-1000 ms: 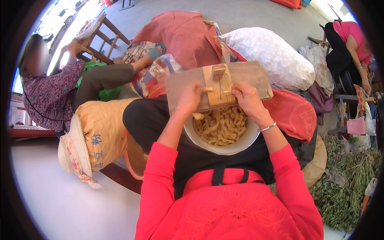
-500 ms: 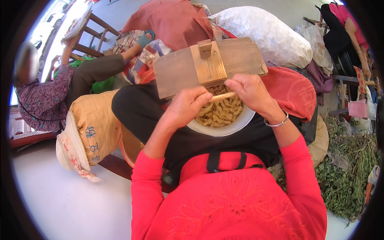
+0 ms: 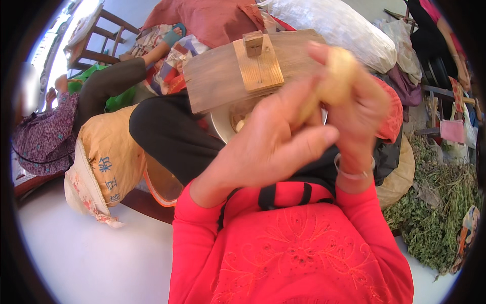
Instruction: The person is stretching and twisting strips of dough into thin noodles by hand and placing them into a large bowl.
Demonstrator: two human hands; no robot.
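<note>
My right hand (image 3: 360, 101), blurred by motion, holds a pale yellow piece (image 3: 336, 68) up in front of me. My left hand (image 3: 273, 134) is raised against it with the thumb stretched out; its fingertips are smeared at the yellow piece. Beyond them a wooden board (image 3: 210, 76) with a lighter cross-plank (image 3: 260, 66) and small block (image 3: 253, 43) rests over a white bowl (image 3: 218, 124) on my lap. The bowl's contents are mostly hidden by my hands.
A person (image 3: 45, 131) sits at left near a wooden stool (image 3: 88, 50), another (image 3: 445, 40) at right. A tan sack with hat (image 3: 116, 152), white sack (image 3: 334, 30), red cloths (image 3: 192, 15) and dried plants (image 3: 430, 218) surround me.
Both hands have left the board and bowl, rising nearer the camera and rightward with the yellow piece. The board and surroundings appear higher in the picture.
</note>
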